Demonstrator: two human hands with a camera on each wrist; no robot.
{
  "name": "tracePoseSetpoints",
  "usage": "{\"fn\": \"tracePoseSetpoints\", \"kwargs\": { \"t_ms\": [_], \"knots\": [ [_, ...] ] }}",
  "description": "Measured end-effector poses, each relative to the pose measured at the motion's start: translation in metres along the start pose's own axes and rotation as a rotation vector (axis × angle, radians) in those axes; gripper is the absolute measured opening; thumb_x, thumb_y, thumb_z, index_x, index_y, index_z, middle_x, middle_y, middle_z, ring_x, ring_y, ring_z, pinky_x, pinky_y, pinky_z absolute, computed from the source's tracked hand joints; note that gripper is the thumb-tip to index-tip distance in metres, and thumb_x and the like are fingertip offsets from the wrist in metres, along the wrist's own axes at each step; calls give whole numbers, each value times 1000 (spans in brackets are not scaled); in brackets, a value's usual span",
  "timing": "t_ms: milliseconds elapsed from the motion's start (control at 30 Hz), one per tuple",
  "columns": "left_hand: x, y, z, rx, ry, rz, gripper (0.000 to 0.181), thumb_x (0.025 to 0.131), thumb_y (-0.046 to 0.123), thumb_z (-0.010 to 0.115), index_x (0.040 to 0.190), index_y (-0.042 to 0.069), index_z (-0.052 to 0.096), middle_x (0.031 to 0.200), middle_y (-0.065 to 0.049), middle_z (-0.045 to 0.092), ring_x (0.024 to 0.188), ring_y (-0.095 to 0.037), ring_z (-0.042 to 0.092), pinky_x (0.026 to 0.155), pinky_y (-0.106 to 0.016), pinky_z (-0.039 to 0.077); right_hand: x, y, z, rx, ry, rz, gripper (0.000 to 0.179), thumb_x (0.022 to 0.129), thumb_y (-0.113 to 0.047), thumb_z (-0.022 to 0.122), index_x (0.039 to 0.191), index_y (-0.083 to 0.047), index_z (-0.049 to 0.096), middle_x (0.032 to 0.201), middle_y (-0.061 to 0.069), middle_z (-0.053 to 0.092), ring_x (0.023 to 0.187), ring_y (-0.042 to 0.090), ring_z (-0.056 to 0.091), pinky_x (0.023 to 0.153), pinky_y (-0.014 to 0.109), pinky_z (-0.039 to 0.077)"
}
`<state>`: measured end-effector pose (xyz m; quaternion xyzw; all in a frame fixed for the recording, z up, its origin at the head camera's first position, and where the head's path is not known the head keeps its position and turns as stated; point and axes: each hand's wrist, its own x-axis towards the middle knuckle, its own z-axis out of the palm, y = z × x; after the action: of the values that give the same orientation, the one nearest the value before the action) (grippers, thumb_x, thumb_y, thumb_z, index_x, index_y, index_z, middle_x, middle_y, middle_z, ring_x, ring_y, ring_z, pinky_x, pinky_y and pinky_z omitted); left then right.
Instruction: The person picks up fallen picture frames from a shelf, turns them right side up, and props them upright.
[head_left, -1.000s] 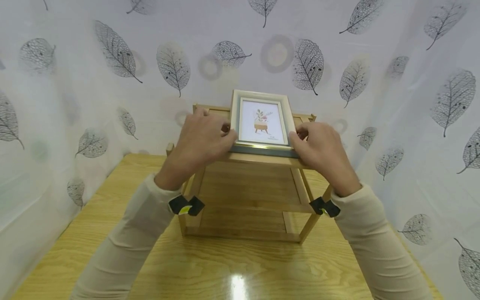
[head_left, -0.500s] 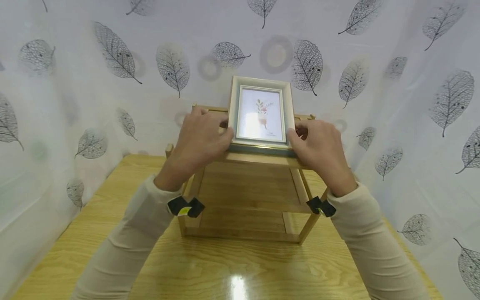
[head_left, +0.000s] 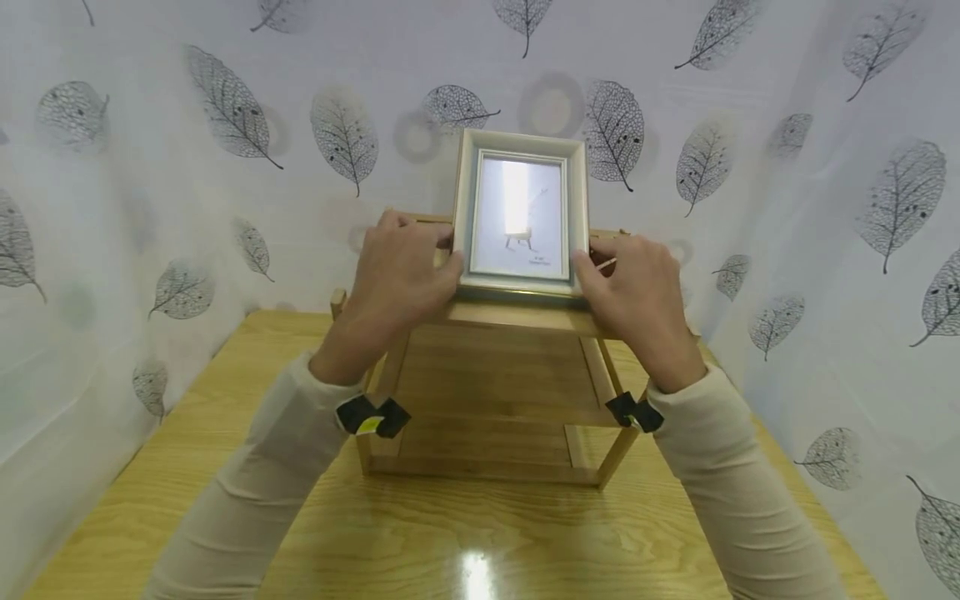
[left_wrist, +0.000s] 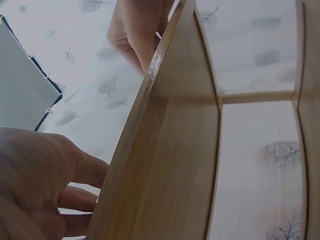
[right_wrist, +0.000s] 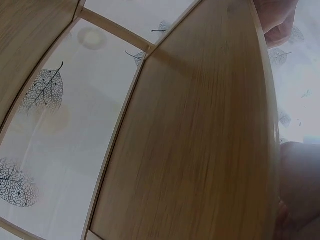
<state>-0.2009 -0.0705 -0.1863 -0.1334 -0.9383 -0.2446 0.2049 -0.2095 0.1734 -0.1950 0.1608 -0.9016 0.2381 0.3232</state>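
A picture frame (head_left: 517,217) with a pale border stands tilted back on the top tier of a wooden shelf rack (head_left: 510,317). Light glares across its glass, over a small drawing. My left hand (head_left: 405,271) pinches its left side low down, thumb on the front. On the opposite side my right hand (head_left: 637,287) grips the lower right edge the same way. Both wrist views look from below the top board; there the left hand (left_wrist: 45,185) and the right hand (right_wrist: 300,185) appear beyond its edge, and the board hides the frame.
The rack has lower tiers (head_left: 495,375) and stands on a wood-grain table (head_left: 480,525). A white curtain (head_left: 480,50) printed with grey leaves hangs behind and on both sides. The rack's left post (head_left: 339,300) rises beside my left wrist.
The picture frame has tipped up from a flatter lean to a more upright one, its top edge rising. Both hands keep their hold, shifting slightly left. The glare has moved onto the glass.
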Motion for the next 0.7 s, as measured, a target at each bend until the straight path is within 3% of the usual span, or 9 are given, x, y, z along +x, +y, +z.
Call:
{"fn": "tracePoseSetpoints", "kwargs": {
  "t_ms": [500, 700],
  "knots": [
    [0, 0, 3, -21, 86, 29, 32, 95, 19, 65, 122, 3, 72, 113, -18, 73, 115, -36, 53, 102, -52, 40, 0, 0, 0, 29, 86, -30, 28, 92, -13, 62, 66, -7, 70, 82, 10, 77, 74, 30, 75, 75, 56, 47],
    [-2, 0, 3, -56, 136, 64, 24, 93, 15, 67, 114, 5, 76, 117, -12, 73, 112, -35, 54, 100, -52, 40, 0, -2, -1, 47, 84, 16, 18, 92, -14, 67, 85, 0, 76, 86, 14, 77, 75, 31, 75, 86, 56, 46]
  ]
}}
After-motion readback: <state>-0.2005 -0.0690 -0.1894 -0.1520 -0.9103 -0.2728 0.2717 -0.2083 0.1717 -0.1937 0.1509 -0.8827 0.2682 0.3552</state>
